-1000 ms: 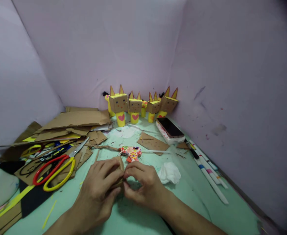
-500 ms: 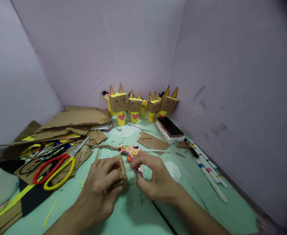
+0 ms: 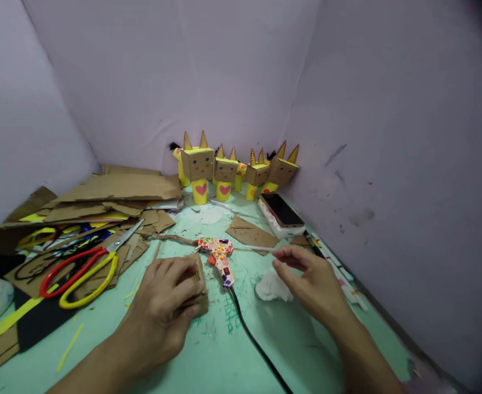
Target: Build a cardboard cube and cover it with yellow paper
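Note:
My left hand (image 3: 165,301) is wrapped round a small brown cardboard box (image 3: 202,282), which rests on the green tabletop; much of it is hidden under the fingers. My right hand (image 3: 313,279) hovers to the right with thumb and fingers curved and slightly apart, nothing visible between them. Its fingertips are close to the free end of a clear glue stick (image 3: 251,248). That stick comes out of the back of a flower-patterned hot glue gun (image 3: 218,254) lying between my hands. Below the right fingers lies a crumpled white tissue (image 3: 273,287).
Red-and-yellow scissors (image 3: 85,271) lie left among cardboard scraps (image 3: 118,189). Several cardboard-headed yellow figures (image 3: 198,167) stand at the back. A phone (image 3: 282,209) lies on a white pack. White pens (image 3: 348,273) lie along the right edge; the gun's black cord (image 3: 251,334) runs forward.
My right hand has moved right, away from the box and glue gun, uncovering the gun's handle and cord. The left hand stays on the cardboard box. The view has shifted slightly.

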Demonstrator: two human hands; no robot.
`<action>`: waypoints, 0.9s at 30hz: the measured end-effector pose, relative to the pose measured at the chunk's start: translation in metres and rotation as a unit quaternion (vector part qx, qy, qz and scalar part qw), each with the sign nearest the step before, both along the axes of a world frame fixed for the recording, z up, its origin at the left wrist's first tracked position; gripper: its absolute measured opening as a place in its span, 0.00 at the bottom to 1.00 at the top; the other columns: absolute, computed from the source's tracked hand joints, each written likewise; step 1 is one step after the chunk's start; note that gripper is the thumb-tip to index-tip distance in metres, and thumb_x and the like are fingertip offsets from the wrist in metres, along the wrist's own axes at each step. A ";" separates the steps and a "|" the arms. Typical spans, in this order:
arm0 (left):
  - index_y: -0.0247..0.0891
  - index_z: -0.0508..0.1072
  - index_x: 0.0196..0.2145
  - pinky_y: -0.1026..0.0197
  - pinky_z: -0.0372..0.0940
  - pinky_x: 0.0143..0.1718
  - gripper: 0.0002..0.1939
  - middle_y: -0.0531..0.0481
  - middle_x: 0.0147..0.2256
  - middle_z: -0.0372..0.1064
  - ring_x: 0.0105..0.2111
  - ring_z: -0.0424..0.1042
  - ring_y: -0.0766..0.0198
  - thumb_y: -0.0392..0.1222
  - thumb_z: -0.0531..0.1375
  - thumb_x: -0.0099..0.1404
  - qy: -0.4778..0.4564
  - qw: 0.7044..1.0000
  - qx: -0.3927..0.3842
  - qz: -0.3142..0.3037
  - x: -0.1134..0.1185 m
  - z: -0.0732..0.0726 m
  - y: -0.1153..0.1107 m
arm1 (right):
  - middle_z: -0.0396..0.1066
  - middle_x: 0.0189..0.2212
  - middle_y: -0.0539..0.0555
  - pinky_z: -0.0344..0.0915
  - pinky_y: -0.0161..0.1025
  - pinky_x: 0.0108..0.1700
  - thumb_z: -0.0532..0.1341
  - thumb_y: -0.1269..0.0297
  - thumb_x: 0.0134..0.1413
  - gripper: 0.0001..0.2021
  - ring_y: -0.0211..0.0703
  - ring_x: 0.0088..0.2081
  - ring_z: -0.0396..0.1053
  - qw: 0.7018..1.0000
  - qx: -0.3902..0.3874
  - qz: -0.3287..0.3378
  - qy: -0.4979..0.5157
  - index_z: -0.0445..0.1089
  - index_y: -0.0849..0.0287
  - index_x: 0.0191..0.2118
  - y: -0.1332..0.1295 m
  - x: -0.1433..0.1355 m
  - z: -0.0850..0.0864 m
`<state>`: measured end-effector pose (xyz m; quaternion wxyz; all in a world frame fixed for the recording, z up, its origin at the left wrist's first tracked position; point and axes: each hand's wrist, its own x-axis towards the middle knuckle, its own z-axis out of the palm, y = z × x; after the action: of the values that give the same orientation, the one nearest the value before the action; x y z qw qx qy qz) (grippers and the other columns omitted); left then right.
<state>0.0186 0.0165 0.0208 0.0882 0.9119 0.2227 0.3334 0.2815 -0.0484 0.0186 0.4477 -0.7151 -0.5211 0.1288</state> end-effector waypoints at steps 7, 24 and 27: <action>0.39 0.69 0.36 0.48 0.56 0.44 0.13 0.45 0.42 0.68 0.44 0.64 0.53 0.25 0.55 0.56 0.002 1.000 -0.016 0.001 -0.001 0.001 -0.002 | 0.74 0.43 0.60 0.66 0.51 0.48 0.62 0.59 0.48 0.13 0.55 0.46 0.72 0.991 -0.055 0.053 -0.108 0.73 0.58 0.40 -0.029 0.006 -0.024; 0.41 0.72 0.33 0.46 0.56 0.48 0.07 0.45 0.45 0.66 0.46 0.62 0.51 0.33 0.60 0.56 0.070 0.994 -0.064 -0.046 -0.010 0.020 0.017 | 0.77 0.28 0.54 0.70 0.44 0.37 0.62 0.63 0.48 0.07 0.46 0.30 0.75 0.986 0.153 -0.063 -0.010 0.75 0.59 0.31 0.050 0.001 0.001; 0.41 0.73 0.35 0.42 0.54 0.52 0.09 0.42 0.54 0.62 0.54 0.59 0.47 0.33 0.61 0.54 0.062 0.994 -0.068 -0.051 -0.011 0.014 0.018 | 0.77 0.27 0.54 0.71 0.42 0.35 0.63 0.64 0.48 0.05 0.45 0.28 0.74 0.989 0.147 -0.007 -0.007 0.74 0.59 0.30 0.043 -0.014 -0.010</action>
<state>0.0074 0.0345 0.0350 0.1529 0.9328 0.2032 0.2555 0.2678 -0.0051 0.0091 0.5453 -0.6458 -0.5327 0.0429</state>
